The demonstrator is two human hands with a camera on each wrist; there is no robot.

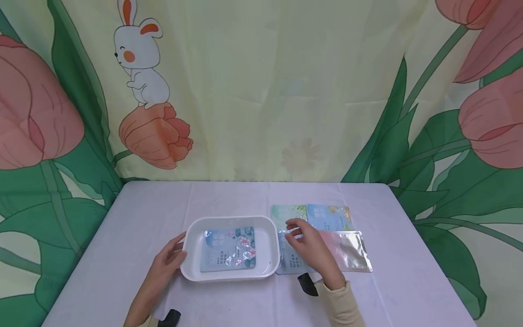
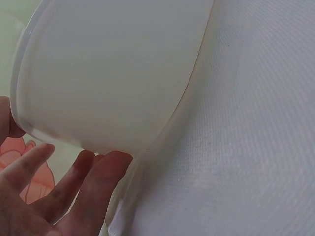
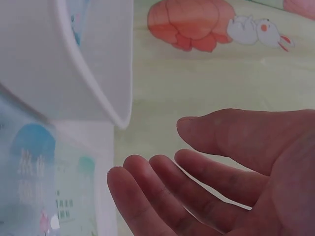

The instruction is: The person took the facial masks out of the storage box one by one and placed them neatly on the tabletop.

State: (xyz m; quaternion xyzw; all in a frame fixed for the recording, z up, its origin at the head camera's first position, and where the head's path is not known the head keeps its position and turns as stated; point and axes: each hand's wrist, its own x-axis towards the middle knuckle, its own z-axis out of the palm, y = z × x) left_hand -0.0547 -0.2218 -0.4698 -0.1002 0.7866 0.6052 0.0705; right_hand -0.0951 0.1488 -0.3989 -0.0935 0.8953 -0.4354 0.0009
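A white oblong tray [image 1: 267, 268] sits on the table with a light blue flat packet [image 1: 229, 250] lying in it, printed with pink flowers. My left hand [image 1: 165, 259] holds the tray's left end. In the left wrist view its fingers [image 2: 106, 179] touch the outer wall, and one digit is at the rim. Over the packets right of the tray hovers my right hand [image 1: 308, 245], fingers loosely bent and nothing between them. Under and around it lie a green packet [image 1: 288, 214], two blue packets [image 1: 328, 219] and a pink-silver packet [image 1: 347, 252], partly covered by the hand.
A white cloth covers the table [image 1: 229, 304]. Behind it hangs a curtain [image 1: 261, 91] printed with tulips and a rabbit. Black straps [image 1: 307, 284] show at both wrists.
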